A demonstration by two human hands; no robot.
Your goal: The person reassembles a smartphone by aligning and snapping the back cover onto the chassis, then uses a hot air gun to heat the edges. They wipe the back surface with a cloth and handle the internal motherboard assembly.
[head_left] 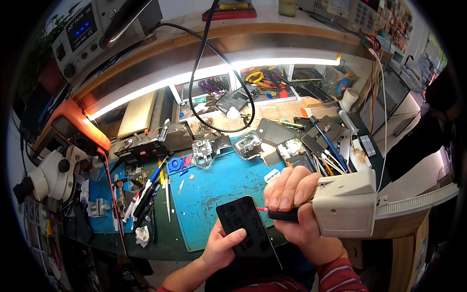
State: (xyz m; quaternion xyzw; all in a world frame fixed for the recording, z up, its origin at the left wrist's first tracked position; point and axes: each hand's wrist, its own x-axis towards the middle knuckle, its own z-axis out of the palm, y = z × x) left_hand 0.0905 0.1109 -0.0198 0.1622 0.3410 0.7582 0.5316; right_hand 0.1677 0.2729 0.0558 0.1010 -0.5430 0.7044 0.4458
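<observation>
In my left hand (224,247) I hold a black smartphone (249,231), thumb across its dark face, tilted over the front of the blue mat (209,194). Beside the phone's right edge, my right hand (296,209) closes around a black-handled tool (283,214). Its thin pinkish-red tip (261,209) points left and lies close to the phone; whether it touches, I cannot tell. Close to the camera, a cream-coloured boxy housing (344,207) covers part of my right hand. From its right side runs a pale ribbed arm (416,200).
Opened metal mechanisms (203,152) and boards line the mat's far edge. Tweezers and pens (146,197) lie left, near an orange multimeter (80,126) and a white microscope (48,175). A black cable loop (192,78) hangs above. Another person (413,141) stands at right.
</observation>
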